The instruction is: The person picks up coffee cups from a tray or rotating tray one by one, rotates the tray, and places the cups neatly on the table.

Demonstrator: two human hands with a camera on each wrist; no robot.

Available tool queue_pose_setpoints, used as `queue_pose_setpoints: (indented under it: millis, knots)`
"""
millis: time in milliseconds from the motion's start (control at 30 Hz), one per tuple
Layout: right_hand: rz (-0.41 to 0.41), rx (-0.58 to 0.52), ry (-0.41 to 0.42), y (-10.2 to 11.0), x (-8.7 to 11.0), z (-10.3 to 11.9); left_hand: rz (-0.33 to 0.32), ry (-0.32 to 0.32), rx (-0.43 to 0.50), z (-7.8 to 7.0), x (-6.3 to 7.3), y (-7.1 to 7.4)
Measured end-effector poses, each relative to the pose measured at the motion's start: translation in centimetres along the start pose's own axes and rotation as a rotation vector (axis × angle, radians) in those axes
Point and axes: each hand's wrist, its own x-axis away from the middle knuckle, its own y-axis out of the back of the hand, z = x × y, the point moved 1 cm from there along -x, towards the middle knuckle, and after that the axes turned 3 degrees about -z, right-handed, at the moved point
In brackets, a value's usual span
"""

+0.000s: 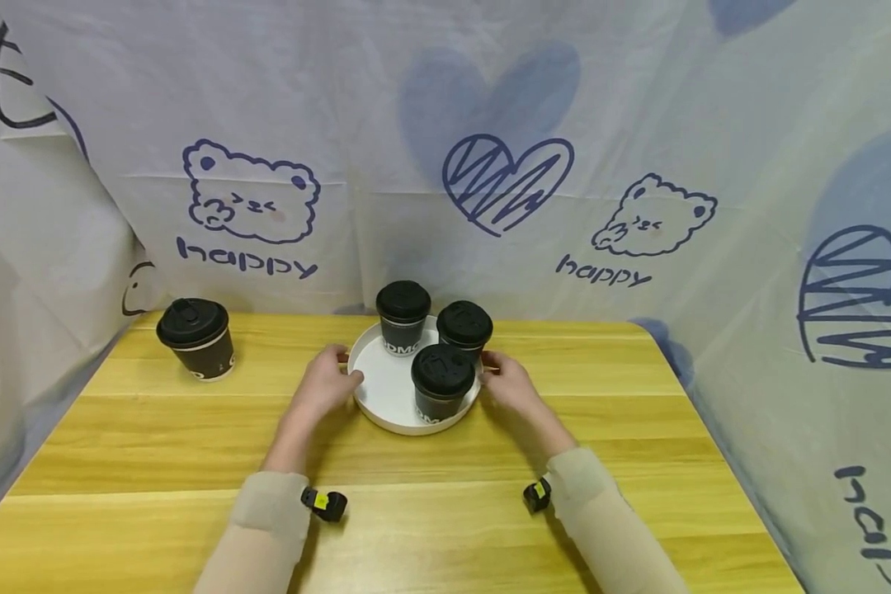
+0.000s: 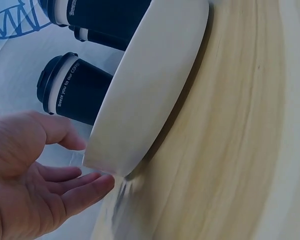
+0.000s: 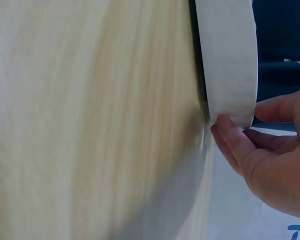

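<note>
A round white tray [image 1: 383, 388] with a low wall lies on the wooden table, bearing three dark lidded paper coffee cups. One coffee cup [image 1: 403, 318] stands at the back, a second coffee cup [image 1: 464, 326] at the right, and a third coffee cup [image 1: 441, 384] at the front right. My left hand [image 1: 325, 381] holds the tray's left edge, its thumb at the rim and its fingers [image 2: 92, 192] against the outer wall's lower edge. On the opposite side my right hand [image 1: 512, 384] pinches the edge between thumb and fingers [image 3: 235, 137].
Another dark lidded coffee cup [image 1: 196, 340] stands apart at the table's back left. Behind the wooden table [image 1: 431, 511] hangs a pale printed cloth [image 1: 386, 206], with more cloth along both sides.
</note>
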Motion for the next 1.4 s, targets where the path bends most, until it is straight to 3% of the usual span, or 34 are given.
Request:
queue_pose_setpoints:
  millis: [200,700,1167,1400]
  knots:
    - [-0.006,-0.035,-0.016,-0.2,0.6,0.2,-0.036,0.024,0.07,-0.1,1.2,-0.6]
    - [-0.068,-0.033,-0.037,-1.0,2.6,0.8,-0.11,0.011,0.061,-0.7,3.0,-1.8]
    - [-0.079,-0.084,-0.062,-1.3,2.7,0.7,-0.107,-0.01,0.06,-0.8,2.9,-1.8]
    - [-0.081,-0.091,-0.017,-0.9,2.0,0.4,-0.086,-0.033,0.024,-0.6,2.2,-1.5]
